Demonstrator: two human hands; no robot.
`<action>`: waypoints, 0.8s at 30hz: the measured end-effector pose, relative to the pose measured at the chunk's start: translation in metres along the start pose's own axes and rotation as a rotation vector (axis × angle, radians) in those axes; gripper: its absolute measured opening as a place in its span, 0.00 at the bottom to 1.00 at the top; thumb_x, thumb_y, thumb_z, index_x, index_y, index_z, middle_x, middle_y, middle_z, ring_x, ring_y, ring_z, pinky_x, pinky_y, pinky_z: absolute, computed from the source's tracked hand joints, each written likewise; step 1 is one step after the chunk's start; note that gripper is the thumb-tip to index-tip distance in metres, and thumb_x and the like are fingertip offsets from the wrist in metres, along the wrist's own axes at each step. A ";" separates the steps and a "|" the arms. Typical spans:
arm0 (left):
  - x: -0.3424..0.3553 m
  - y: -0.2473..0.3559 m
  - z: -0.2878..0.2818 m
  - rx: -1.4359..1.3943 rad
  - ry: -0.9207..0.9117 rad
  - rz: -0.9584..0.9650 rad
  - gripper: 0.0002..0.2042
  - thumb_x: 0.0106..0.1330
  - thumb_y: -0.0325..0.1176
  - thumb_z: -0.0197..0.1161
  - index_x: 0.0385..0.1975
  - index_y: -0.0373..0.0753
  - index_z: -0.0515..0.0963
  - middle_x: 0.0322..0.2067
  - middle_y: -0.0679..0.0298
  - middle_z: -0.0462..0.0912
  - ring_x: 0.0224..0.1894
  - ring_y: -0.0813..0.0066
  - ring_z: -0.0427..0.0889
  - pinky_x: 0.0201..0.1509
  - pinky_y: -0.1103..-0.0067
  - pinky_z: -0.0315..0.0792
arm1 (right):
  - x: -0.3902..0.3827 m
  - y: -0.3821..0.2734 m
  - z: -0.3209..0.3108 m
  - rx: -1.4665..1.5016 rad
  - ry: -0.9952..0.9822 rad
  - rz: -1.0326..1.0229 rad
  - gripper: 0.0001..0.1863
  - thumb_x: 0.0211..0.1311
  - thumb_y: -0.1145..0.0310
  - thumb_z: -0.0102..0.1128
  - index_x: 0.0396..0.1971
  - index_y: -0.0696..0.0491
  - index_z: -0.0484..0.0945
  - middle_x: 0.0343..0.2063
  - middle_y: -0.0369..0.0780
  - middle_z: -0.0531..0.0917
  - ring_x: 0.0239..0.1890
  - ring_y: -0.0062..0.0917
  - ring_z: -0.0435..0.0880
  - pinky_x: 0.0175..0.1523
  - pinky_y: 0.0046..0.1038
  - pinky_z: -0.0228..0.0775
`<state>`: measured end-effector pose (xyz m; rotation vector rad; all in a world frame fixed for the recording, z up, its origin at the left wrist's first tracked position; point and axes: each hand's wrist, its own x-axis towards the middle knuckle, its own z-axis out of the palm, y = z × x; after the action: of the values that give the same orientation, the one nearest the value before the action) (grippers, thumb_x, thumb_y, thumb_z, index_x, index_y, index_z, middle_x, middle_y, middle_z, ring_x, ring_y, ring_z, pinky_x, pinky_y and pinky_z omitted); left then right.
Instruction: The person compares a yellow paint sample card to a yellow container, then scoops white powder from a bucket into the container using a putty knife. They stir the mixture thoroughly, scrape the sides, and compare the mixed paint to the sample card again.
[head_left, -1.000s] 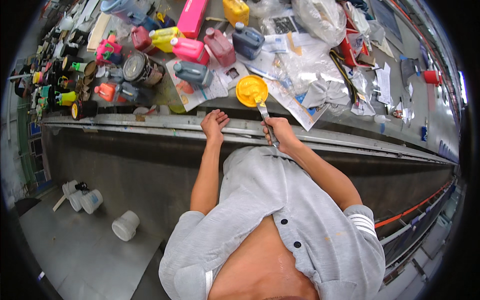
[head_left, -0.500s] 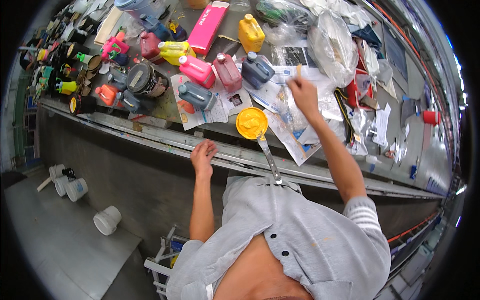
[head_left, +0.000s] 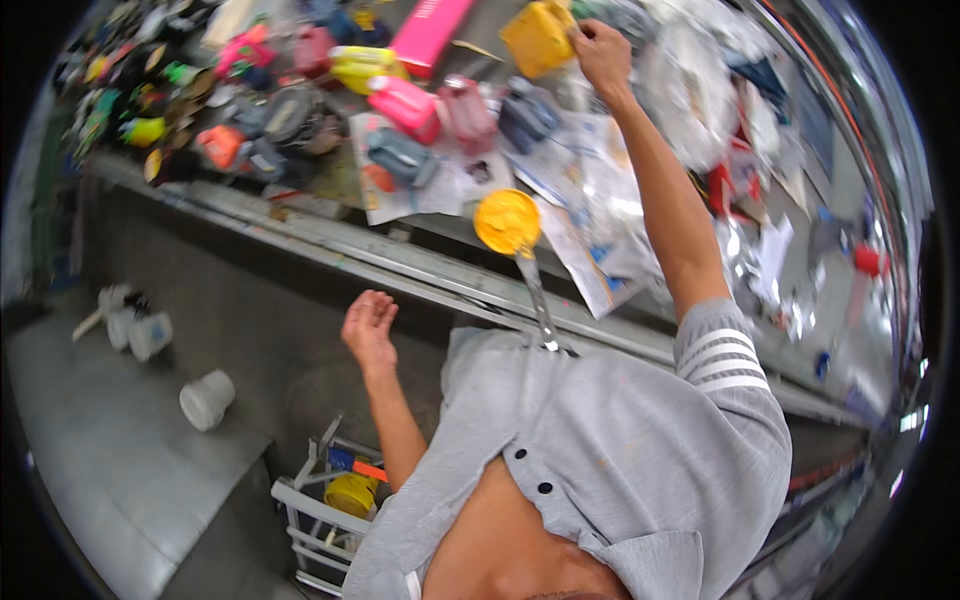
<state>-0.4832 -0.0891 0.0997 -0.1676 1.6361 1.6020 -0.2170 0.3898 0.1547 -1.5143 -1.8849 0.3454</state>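
Observation:
My right hand [head_left: 600, 48] is stretched far across the cluttered workbench [head_left: 300, 240], its fingers curled on the right side of a yellow jug [head_left: 538, 36]. My left hand [head_left: 370, 325] hangs open in the air just in front of the bench's metal edge and holds nothing. Between the two arms, a round yellow scoop [head_left: 508, 222] with a long metal handle [head_left: 540, 312] lies on the bench near its edge, the handle pointing toward my grey shirt.
Several pink, grey and yellow jugs [head_left: 410, 105], a long pink box [head_left: 430, 30] and small paint pots [head_left: 150, 130] crowd the bench. Plastic bags and papers [head_left: 610, 200] lie right of them. White cups [head_left: 207, 398] stand on the floor. A white rack [head_left: 320, 510] holds a yellow can.
My right arm has reached farther across the bench, from the papers up to the yellow jug. My left hand has come off the bench edge and now hangs open in front of it.

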 end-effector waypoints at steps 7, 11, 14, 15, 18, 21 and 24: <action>0.034 0.042 0.067 0.266 -0.200 0.223 0.10 0.68 0.31 0.62 0.42 0.31 0.80 0.32 0.63 0.82 0.32 0.79 0.79 0.34 0.82 0.73 | -0.114 -0.035 -0.200 0.125 0.055 -0.063 0.08 0.58 0.69 0.66 0.36 0.56 0.86 0.27 0.42 0.85 0.29 0.30 0.84 0.37 0.27 0.72; 0.014 0.067 0.141 0.551 -0.473 0.498 0.09 0.66 0.29 0.62 0.42 0.32 0.82 0.33 0.66 0.82 0.32 0.81 0.77 0.35 0.85 0.68 | -0.207 -0.037 -0.237 0.036 0.049 0.000 0.06 0.54 0.70 0.67 0.30 0.56 0.85 0.24 0.41 0.82 0.30 0.32 0.81 0.38 0.29 0.71; -0.021 0.062 0.187 0.696 -0.865 0.825 0.11 0.63 0.29 0.65 0.43 0.34 0.82 0.37 0.63 0.81 0.36 0.75 0.78 0.38 0.80 0.71 | -0.267 -0.042 -0.236 -0.119 -0.057 0.043 0.05 0.51 0.68 0.67 0.26 0.54 0.84 0.21 0.38 0.78 0.30 0.34 0.76 0.37 0.33 0.70; -0.038 0.056 0.201 0.738 -0.995 0.916 0.12 0.61 0.28 0.66 0.44 0.34 0.82 0.39 0.61 0.80 0.39 0.70 0.78 0.41 0.77 0.72 | -0.284 -0.041 -0.235 -0.136 -0.078 0.053 0.05 0.51 0.70 0.67 0.26 0.54 0.84 0.22 0.38 0.79 0.30 0.34 0.76 0.37 0.32 0.69; -0.092 0.026 0.233 0.832 -1.291 1.157 0.15 0.57 0.29 0.69 0.45 0.35 0.81 0.43 0.55 0.78 0.48 0.57 0.75 0.52 0.67 0.70 | -0.319 -0.041 -0.227 -0.134 -0.155 0.053 0.03 0.51 0.72 0.67 0.25 0.55 0.83 0.23 0.37 0.79 0.31 0.32 0.75 0.38 0.31 0.69; -0.120 -0.002 0.242 0.832 -1.441 1.220 0.15 0.54 0.25 0.69 0.43 0.37 0.82 0.41 0.57 0.78 0.48 0.57 0.74 0.54 0.67 0.69 | -0.333 -0.044 -0.225 -0.087 -0.182 0.036 0.03 0.49 0.73 0.67 0.25 0.55 0.83 0.23 0.37 0.79 0.31 0.32 0.75 0.37 0.30 0.69; -0.125 -0.019 0.238 0.846 -1.495 1.247 0.14 0.53 0.25 0.69 0.42 0.38 0.83 0.40 0.60 0.78 0.47 0.58 0.74 0.52 0.67 0.70 | -0.338 -0.047 -0.226 -0.072 -0.183 0.042 0.03 0.49 0.73 0.67 0.24 0.55 0.83 0.23 0.37 0.79 0.30 0.32 0.75 0.37 0.30 0.69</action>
<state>-0.2835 0.0633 0.1973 2.2198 0.8509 0.8927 -0.0756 0.0134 0.2321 -1.6190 -2.0286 0.4527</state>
